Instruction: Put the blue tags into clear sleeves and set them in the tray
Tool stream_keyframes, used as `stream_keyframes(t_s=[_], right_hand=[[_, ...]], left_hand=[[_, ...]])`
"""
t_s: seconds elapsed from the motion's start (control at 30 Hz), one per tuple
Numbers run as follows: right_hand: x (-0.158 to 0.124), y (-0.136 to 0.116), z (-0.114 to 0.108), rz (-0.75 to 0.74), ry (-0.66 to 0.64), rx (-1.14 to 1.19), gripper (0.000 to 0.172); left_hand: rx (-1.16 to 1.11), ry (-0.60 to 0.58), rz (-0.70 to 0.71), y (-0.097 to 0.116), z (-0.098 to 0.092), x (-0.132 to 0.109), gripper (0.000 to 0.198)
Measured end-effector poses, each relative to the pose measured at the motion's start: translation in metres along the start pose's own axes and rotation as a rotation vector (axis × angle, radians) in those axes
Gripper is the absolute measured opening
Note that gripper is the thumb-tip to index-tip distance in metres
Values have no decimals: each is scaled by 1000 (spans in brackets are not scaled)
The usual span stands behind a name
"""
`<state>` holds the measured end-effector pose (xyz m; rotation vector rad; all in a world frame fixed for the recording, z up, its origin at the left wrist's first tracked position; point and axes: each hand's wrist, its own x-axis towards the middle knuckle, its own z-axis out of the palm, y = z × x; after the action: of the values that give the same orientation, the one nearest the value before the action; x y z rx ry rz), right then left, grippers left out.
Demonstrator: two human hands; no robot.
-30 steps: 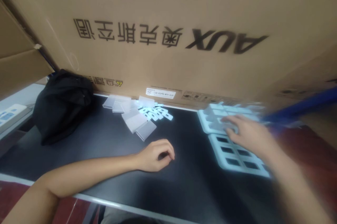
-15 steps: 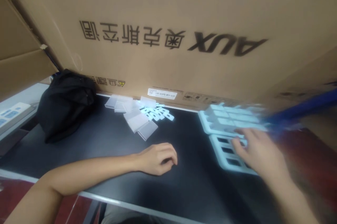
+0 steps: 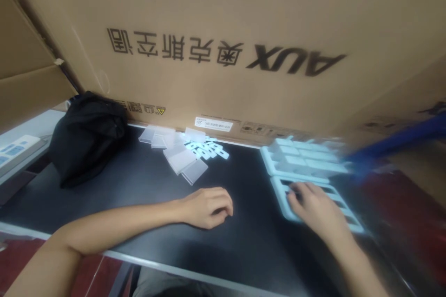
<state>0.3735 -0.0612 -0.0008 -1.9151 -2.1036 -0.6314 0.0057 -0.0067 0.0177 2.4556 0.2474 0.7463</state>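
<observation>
My left hand [image 3: 211,208] rests on the black tabletop [image 3: 245,236], fingers loosely curled into a soft fist, and nothing shows in it. At the right, my right hand [image 3: 315,206] lies over a light-blue plastic frame with rectangular slots [image 3: 282,204]. Its thumb and bent fingers stay apart above the slots; the fingertips are partly hidden and slightly blurred. Directly behind that frame sits a light-blue compartment tray [image 3: 289,153], touching it along one edge. Several frosted clear plastic covers [image 3: 179,157] and a pile of small light-blue pieces with openings [image 3: 207,148] lie farther back.
A large cardboard box [image 3: 223,88] stands along the table's back edge. A black cloth bag [image 3: 90,139] slumps at the left, beside a white power strip [image 3: 17,150]. A blue bar [image 3: 400,139] slants in at the right, past the tray. The front edge [image 3: 156,267] is pale.
My right hand has moved left and slightly toward me, from the join of tray and frame onto the slotted frame. My left hand has stayed essentially in place.
</observation>
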Motion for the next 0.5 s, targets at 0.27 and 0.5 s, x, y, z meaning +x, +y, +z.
stream_keyframes(t_s=[0.27, 0.5], right_hand=[[41, -55, -35, -83, 93, 74, 21], [79, -124, -36, -185, -107, 152, 20]], left_hand=[[533, -68, -498, 2, -124, 9, 31], [667, -251, -793, -2, -131, -14, 43]])
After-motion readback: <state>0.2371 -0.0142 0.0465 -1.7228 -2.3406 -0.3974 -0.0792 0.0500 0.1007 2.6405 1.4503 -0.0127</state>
